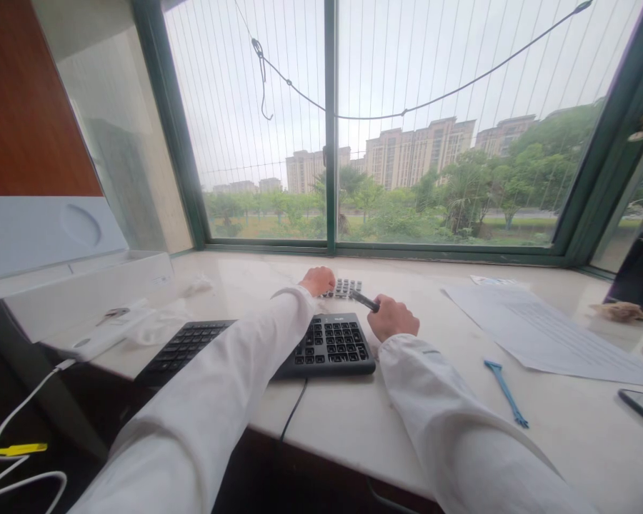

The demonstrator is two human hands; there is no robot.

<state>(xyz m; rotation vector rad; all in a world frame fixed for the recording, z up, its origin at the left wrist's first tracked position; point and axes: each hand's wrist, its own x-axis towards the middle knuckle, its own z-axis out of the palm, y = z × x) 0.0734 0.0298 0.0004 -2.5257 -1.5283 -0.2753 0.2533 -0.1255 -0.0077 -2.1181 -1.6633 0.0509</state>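
Both hands past keyboard (257,346): left hand (317,280) curled on loose keycaps (344,288), grip unclear; right hand (392,318) clamped on dark tool (364,300) — slip could scatter caps

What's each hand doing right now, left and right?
Left hand: curled, resting on the loose keycaps beyond the keyboard; grip unclear.
Right hand: closed around a dark tool.

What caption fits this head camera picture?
Right hand holds a dark tool above the keyboard; left hand touches loose keycaps.
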